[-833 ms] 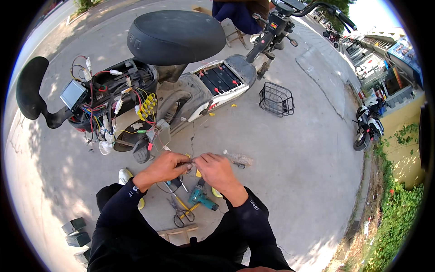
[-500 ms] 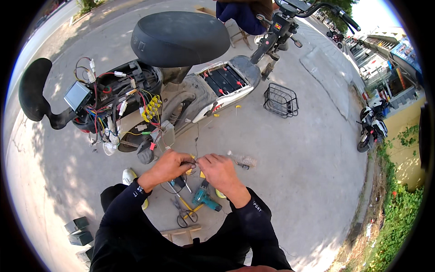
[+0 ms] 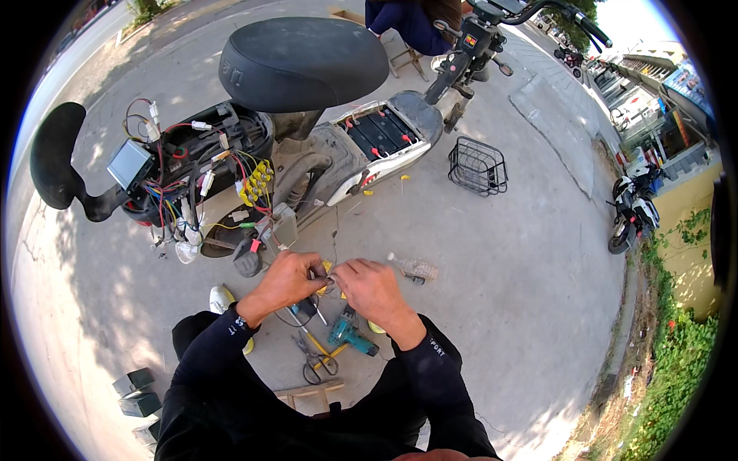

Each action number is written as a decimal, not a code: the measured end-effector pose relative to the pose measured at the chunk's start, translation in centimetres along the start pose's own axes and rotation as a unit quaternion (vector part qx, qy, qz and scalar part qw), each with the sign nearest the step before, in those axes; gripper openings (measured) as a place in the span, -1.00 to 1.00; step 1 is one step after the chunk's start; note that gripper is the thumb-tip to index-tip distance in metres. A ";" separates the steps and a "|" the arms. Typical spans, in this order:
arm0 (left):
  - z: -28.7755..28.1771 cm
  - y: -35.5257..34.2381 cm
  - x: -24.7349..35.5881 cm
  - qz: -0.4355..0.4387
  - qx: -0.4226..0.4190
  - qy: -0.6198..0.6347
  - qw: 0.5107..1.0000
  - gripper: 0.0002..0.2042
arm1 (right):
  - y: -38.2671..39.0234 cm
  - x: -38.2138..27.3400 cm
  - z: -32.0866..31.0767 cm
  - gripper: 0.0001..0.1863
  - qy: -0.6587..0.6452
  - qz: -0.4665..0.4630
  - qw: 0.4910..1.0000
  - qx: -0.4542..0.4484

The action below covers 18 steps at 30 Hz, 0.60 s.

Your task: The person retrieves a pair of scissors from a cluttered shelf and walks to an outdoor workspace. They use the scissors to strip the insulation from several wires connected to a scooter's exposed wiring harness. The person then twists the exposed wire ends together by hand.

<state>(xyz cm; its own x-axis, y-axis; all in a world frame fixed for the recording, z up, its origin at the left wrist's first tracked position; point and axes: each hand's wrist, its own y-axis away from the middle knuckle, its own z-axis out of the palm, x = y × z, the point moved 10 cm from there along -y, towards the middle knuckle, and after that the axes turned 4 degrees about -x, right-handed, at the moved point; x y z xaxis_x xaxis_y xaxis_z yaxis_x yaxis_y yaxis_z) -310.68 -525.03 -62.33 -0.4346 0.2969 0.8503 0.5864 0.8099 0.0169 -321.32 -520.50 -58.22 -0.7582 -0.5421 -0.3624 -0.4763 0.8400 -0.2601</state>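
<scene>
My left hand [image 3: 286,283] and my right hand [image 3: 372,292] meet in front of me, fingertips pinched close together. Between them is a thin dark wire [image 3: 278,318], which loops down below my left hand; its end is hidden by my fingers. On the ground beneath lie a teal cordless drill [image 3: 352,336], scissors [image 3: 315,364] with dark handles and a yellow-handled tool [image 3: 330,356]. Just beyond my hands stands a partly opened electric scooter, its black seat [image 3: 304,65] above a tangle of coloured wires and a yellow connector block [image 3: 257,183].
Black batteries [image 3: 378,134] fill the scooter's open floor. A wire basket [image 3: 478,167] and a clear plastic bottle [image 3: 417,268] lie to the right. Dark blocks [image 3: 140,404] rest at lower left. Another person [image 3: 407,27] sits beyond the scooter. A wooden stool [image 3: 310,390] is below me.
Both hands stay pinched together at nearly the same place, with only slight finger movement. The whole view has shifted slightly.
</scene>
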 end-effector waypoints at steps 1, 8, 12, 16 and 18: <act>0.1 0.0 -0.1 0.001 -0.001 0.002 1.000 -0.80 | 0.0 0.1 0.1 -0.86 -0.003 0.004 1.000 0.000; 0.7 0.3 -1.6 -0.104 -0.018 0.299 0.948 -0.71 | -0.3 3.0 -2.1 -0.89 0.026 0.093 0.994 0.041; -1.4 0.3 -0.6 -0.007 -0.025 0.358 0.933 -0.60 | -1.0 3.9 -3.2 -0.89 0.025 0.118 0.990 0.076; -2.9 -0.2 -1.6 0.075 0.019 0.460 0.885 -0.56 | -1.2 4.4 -3.0 -0.93 0.026 0.157 0.984 0.084; -4.1 0.0 -1.3 0.085 0.042 0.496 0.863 -0.56 | -1.7 5.0 -3.6 -0.92 0.014 0.170 0.981 0.096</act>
<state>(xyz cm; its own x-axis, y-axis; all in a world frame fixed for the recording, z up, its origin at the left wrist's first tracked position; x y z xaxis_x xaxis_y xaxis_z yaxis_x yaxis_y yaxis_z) -307.36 -527.50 -61.31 0.4763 -0.1318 0.8693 0.5147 0.8434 -0.1542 -325.91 -524.61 -56.38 -0.8718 -0.2289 -0.4331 -0.1034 0.9502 -0.2940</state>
